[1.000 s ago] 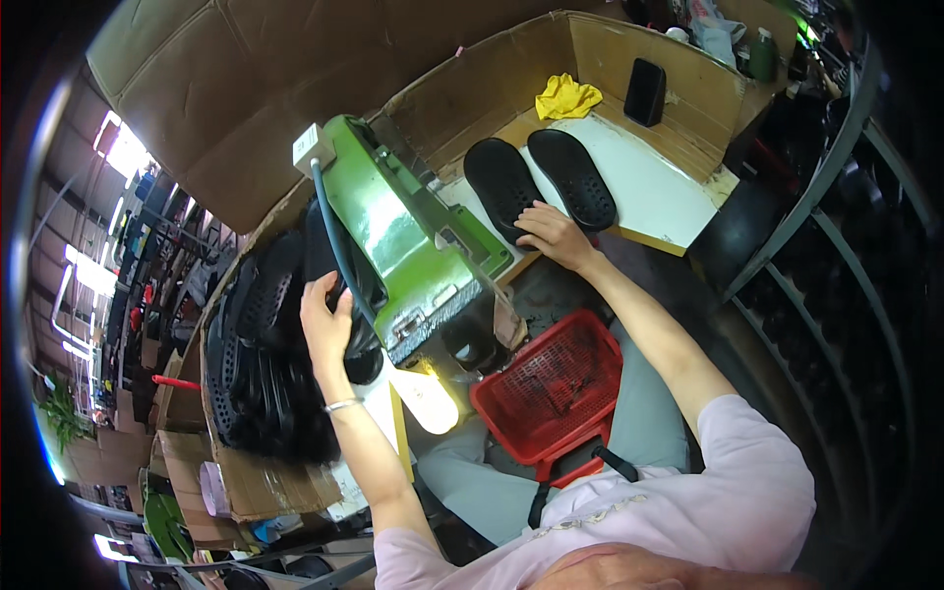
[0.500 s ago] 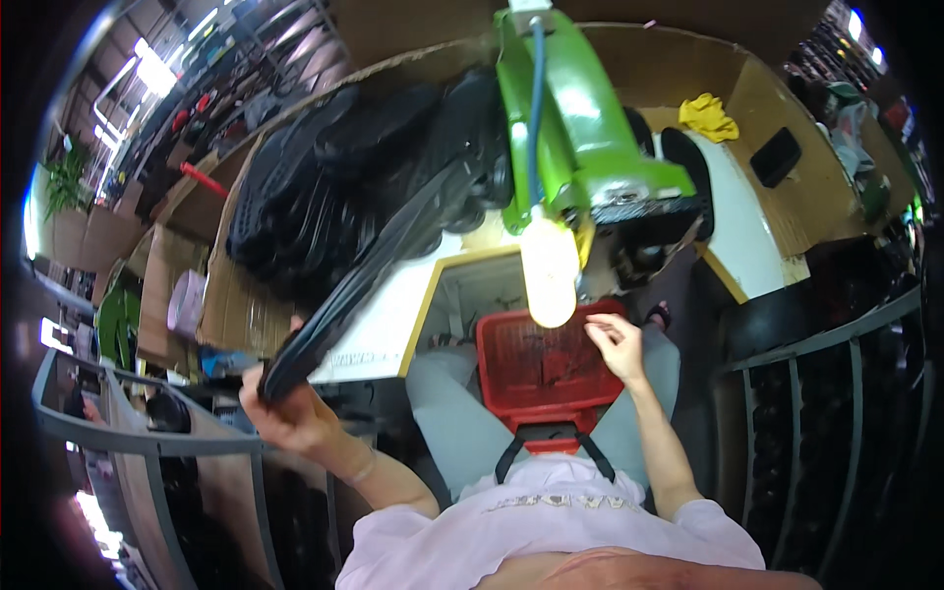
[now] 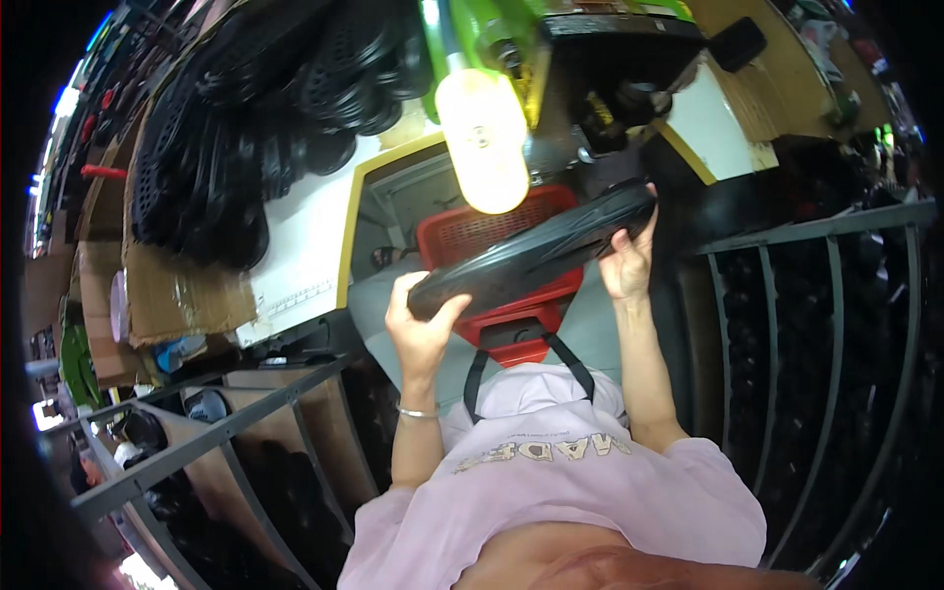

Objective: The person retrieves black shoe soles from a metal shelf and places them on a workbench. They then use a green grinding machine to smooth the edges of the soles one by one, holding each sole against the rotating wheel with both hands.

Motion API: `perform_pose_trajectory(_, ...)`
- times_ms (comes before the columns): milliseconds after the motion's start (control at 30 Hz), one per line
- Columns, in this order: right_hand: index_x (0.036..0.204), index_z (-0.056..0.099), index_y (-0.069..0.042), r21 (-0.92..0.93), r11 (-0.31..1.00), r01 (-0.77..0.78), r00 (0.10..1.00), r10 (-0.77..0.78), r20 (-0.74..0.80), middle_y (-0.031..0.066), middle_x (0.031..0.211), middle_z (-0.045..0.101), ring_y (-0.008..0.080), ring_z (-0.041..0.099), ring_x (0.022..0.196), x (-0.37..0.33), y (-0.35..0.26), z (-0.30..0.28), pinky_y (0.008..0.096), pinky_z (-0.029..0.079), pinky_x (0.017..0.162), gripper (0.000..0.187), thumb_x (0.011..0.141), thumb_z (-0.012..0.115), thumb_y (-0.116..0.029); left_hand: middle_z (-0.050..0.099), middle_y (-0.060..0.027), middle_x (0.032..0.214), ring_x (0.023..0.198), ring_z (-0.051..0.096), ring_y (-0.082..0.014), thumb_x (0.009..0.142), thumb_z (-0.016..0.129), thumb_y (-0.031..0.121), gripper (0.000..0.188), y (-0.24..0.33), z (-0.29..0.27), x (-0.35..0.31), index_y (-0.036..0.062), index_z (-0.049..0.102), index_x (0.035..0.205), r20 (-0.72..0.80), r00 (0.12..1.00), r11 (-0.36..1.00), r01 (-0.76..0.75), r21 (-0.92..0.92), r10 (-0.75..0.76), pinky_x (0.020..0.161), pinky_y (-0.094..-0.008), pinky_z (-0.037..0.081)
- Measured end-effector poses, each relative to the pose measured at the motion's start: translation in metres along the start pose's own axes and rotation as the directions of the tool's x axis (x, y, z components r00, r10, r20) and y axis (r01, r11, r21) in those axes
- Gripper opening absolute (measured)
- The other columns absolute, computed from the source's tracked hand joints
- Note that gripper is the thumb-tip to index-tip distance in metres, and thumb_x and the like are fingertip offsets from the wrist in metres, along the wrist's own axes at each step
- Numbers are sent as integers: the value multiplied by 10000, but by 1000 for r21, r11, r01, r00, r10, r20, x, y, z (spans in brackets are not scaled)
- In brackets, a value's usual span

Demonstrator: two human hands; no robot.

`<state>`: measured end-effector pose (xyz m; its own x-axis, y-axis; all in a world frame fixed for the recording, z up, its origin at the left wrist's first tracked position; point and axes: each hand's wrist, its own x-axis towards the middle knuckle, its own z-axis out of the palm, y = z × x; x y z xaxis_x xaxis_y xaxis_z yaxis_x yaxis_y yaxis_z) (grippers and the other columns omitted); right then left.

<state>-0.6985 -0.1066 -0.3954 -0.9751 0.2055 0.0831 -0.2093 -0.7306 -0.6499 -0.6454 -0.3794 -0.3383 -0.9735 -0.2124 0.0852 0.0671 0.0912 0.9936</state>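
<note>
Evidently a handling step: left hand point(image 3: 425, 320) and right hand point(image 3: 627, 261) curl around opposite ends of a black sole point(image 3: 531, 249) above the red basket point(image 3: 447, 238); next move likely needs clearance from the lamp point(image 3: 482, 138).

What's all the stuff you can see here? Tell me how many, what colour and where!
Held sole: one or more (can't tell), black, between both hands
Sole pile: too many to count, black, upper left
Lamp: one, glowing yellowish-white, top middle
Machine: one, green and black, top
Basket: one, red, partly behind the held sole
Table: one, white with yellow edge, under the pile
Cardboard: several pieces, brown, left and upper right
Racks: two, grey, lower left and right
Far clutter: too blurry to count
Shirt: one, pale pink, bottom middle
Bracelet: one, silvery, left wrist
Left hand, right hand: two, bare, gripping the held sole's ends
</note>
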Motion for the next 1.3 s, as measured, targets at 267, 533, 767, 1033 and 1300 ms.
perform_pose_trajectory(267, 1468, 284, -76, -444, 852, 276, 959, -275, 67, 87, 1323, 459, 178, 501, 1135, 50, -37, 12, 328, 438, 975, 881, 772, 821, -134, 654, -52, 777, 719, 631, -136, 618, 885, 53, 334, 1, 41, 67, 22, 619, 819, -52, 966, 967, -251, 44, 253, 680, -275, 505)
perform_pose_trajectory(533, 1400, 392, -13, -701, 641, 313, 937, -329, 118, 100, 1278, 510, 206, 506, 1117, 51, -12, 24, 354, 410, 994, 927, 662, 899, -254, 549, -27, 853, 745, 587, -116, 592, 860, -48, 365, -5, 3, 68, -3, 587, 830, -59, 970, 971, -238, -11, 237, 676, -240, 498)
perform_pose_trajectory(767, 1314, 497, 31, -728, 609, 314, 932, -343, 116, 148, 1320, 519, 258, 501, 1214, 31, 11, 41, 359, 404, 1019, 855, 609, 910, -222, 518, -30, 872, 756, 549, -105, 625, 850, -43, 361, -32, -38, 62, 2, 574, 854, -70, 956, 954, -290, -79, 285, 694, -220, 473)
perform_pose_trajectory(1033, 1155, 604, 50, -779, 379, 500, 849, -389, 356, 137, 1146, 604, 242, 620, 1026, 22, 37, 57, 352, 536, 834, 655, 553, 862, 35, 524, -21, 774, 695, 511, -119, 609, 862, 16, 319, -80, -80, 49, 10, 603, 795, -1, 993, 992, -115, 42, 115, 660, -237, 441)
perform_pose_trajectory(1300, 1048, 655, 48, -730, 134, 670, 703, -431, 566, 169, 997, 665, 296, 654, 906, 34, 24, 67, 358, 536, 821, 612, 496, 904, -47, 670, -159, 992, 945, 636, -343, 657, 852, 205, 536, -21, 65, 69, 22, 635, 1112, 227, 849, 680, -520, 518, 477, 844, -390, 503)
